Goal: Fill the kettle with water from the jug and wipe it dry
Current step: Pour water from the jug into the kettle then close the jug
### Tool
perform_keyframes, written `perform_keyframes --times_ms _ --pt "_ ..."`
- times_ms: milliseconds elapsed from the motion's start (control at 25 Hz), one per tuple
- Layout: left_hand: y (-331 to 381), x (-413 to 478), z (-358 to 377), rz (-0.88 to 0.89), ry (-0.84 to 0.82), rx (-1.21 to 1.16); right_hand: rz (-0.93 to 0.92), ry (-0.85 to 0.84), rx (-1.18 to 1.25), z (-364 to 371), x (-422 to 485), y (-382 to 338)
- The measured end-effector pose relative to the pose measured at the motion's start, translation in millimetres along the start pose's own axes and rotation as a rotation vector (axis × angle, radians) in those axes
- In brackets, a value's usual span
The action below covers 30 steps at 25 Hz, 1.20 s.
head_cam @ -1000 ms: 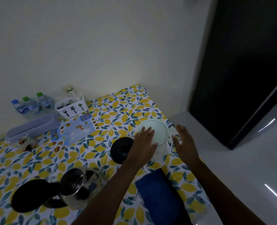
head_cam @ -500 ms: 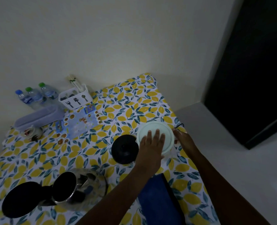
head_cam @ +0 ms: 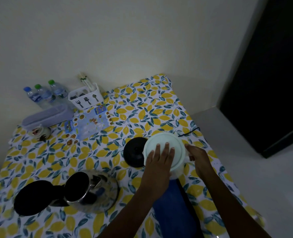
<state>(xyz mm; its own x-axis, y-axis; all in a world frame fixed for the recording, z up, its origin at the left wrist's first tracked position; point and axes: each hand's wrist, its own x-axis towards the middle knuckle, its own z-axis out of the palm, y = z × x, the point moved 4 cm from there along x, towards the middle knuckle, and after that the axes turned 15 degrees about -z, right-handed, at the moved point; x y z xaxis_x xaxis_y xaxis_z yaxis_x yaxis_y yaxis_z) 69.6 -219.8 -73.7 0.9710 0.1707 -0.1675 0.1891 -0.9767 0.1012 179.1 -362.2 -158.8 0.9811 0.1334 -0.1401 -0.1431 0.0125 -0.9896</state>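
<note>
The jug (head_cam: 177, 166) with its pale round lid (head_cam: 164, 140) stands near the right edge of the lemon-print table (head_cam: 142, 109). My left hand (head_cam: 159, 160) lies flat on top of the lid, fingers spread. My right hand (head_cam: 198, 156) is closed around the jug's right side, where its handle seems to be. The steel kettle (head_cam: 97, 191) stands at the front left with its black lid (head_cam: 33, 197) flipped open to the left. A blue cloth (head_cam: 173, 206) lies in front of the jug, partly under my arms.
The kettle's black round base (head_cam: 134, 152) sits just left of the jug. At the back left are three water bottles (head_cam: 42, 95), a white cutlery holder (head_cam: 85, 97), a long plastic box (head_cam: 46, 115) and a printed sheet (head_cam: 89, 122). A black cord (head_cam: 188, 132) lies behind the jug.
My left hand has settled flat on the jug's lid. My right hand has moved in from beside the jug and closed on its right side.
</note>
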Motion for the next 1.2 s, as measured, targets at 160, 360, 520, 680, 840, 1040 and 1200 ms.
perform_keyframes --times_ms 160,360,520,680,840,1040,1200 --pt "-25 -41 -16 -0.035 0.112 -0.009 0.007 -0.019 -0.040 31 -30 -17" --pt "-75 -81 -42 -0.152 0.131 -0.069 0.013 -0.077 -0.109 95 -63 -45" --pt "-113 -106 -63 -0.241 0.180 -0.083 0.090 -0.128 -0.352 155 -71 -87" --pt "-140 -119 -84 -0.326 0.229 -0.167 -0.132 -0.181 -0.311 188 -83 -125" --pt "-155 -124 -94 -0.401 0.241 -0.294 -0.277 -0.278 -0.450 216 -91 -170" --pt "-160 -122 -88 -0.437 0.287 -0.417 -0.394 -0.380 -0.601 233 -97 -193" --pt "-163 -120 -79 -0.434 0.293 -0.559 -0.430 -0.459 -0.765 243 -98 -204"
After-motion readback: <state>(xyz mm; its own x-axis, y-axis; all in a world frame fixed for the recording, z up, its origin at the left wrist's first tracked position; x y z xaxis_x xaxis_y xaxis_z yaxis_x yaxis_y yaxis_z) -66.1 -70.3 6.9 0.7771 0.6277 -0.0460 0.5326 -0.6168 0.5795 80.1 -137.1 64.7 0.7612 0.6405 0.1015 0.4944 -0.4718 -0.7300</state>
